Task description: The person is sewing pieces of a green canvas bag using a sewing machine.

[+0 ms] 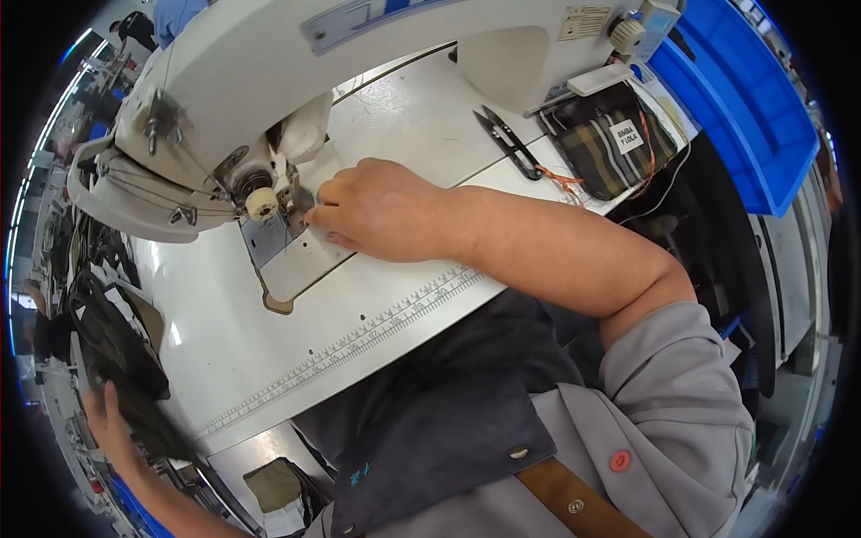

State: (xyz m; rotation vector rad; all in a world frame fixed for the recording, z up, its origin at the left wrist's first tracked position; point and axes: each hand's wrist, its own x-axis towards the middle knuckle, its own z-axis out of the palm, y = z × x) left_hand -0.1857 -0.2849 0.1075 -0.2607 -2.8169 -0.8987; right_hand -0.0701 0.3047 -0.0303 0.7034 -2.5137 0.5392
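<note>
A white sewing machine point(256, 99) stands over the table, its needle area and metal plate point(309, 260) left of the middle. Right beside the presser foot point(294, 199) is my right hand point(377, 211), its fingers bent and drawn together. Whatever its fingertips hold, if anything, is hidden. Out at the lower left, my left hand point(109, 426) reaches off the table's left end with its fingers stretched and apart. Close to it hang dark olive fabric pieces point(112, 345); I cannot tell whether it touches them.
Black thread snips point(509, 143) lie right of the machine's arm opening. Beyond them is a folded plaid fabric piece point(610, 143) with a white label and orange thread. A blue bin point(744, 108) stands at the right. A printed ruler point(359, 345) runs along the table's near edge.
</note>
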